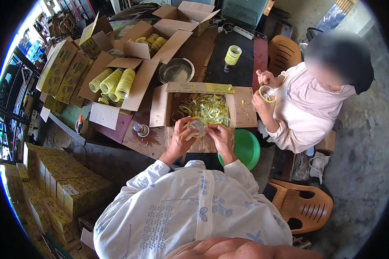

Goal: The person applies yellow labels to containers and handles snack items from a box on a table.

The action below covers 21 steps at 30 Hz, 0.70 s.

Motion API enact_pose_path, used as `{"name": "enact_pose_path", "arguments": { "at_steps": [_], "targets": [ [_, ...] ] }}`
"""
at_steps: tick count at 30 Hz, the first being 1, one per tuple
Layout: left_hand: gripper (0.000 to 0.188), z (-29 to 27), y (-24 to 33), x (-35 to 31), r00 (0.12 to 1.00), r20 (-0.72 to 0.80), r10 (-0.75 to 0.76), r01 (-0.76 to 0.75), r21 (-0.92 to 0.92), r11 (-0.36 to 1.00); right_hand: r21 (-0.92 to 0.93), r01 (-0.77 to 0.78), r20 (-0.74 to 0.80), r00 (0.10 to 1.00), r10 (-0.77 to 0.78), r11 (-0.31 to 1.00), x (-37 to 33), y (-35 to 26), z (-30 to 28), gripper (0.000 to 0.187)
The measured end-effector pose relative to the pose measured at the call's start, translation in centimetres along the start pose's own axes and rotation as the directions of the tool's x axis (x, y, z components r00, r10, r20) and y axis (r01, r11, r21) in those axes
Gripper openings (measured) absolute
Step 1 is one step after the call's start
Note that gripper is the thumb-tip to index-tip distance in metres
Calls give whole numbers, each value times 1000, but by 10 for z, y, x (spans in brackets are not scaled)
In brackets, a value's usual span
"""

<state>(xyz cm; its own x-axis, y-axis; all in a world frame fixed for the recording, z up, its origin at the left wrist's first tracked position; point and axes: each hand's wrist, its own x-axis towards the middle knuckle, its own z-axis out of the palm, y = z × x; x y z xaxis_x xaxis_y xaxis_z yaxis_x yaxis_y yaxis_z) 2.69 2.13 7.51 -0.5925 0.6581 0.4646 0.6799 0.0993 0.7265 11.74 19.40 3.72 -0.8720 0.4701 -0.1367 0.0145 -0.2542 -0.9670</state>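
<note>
My left hand [180,137] is wrapped round a clear, round plastic piece with a yellow rim [198,126], tilted up in front of me. At its right edge, the fingers of my right hand [221,139] are pinched together against the rim. Both hands are over the near side of an open cardboard box [158,113], which holds a heap of yellow and clear plastic scraps [209,108]. Whether my right fingertips grip a loose strip as well is too small to tell.
To the left, a carton [138,93] holds stacks of yellow rings [125,84]. A metal bowl [177,71] sits behind my box, a green basin [248,149] at its right. Across the corner, a co-worker [307,101] handles a similar ring. A small jar [141,129] stands left.
</note>
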Motion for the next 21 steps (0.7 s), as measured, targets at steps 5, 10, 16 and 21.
{"name": "enact_pose_path", "arguments": {
  "at_steps": [5, 10, 16, 21],
  "targets": [
    [82, -2, 4, 8, 995, -23, -94, 91, -112, 989, 92, -125, 26, 992, 124, 988, -5, -5, -6, 17],
    [64, -6, -15, 5, 936, 263, -235, 278, -141, 950, 162, -190, 118, 978, 172, 968, -12, -6, -1, 16],
    [52, -7, -36, -7, 911, 324, -255, 372, -381, 846, -55, 1, 42, 999, 1, 998, -3, -3, -14, 12],
    [51, -8, -29, -5, 869, 421, -260, 442, -423, 791, -519, 203, -13, 969, -245, 830, 0, -6, -22, 10]
  ]
}}
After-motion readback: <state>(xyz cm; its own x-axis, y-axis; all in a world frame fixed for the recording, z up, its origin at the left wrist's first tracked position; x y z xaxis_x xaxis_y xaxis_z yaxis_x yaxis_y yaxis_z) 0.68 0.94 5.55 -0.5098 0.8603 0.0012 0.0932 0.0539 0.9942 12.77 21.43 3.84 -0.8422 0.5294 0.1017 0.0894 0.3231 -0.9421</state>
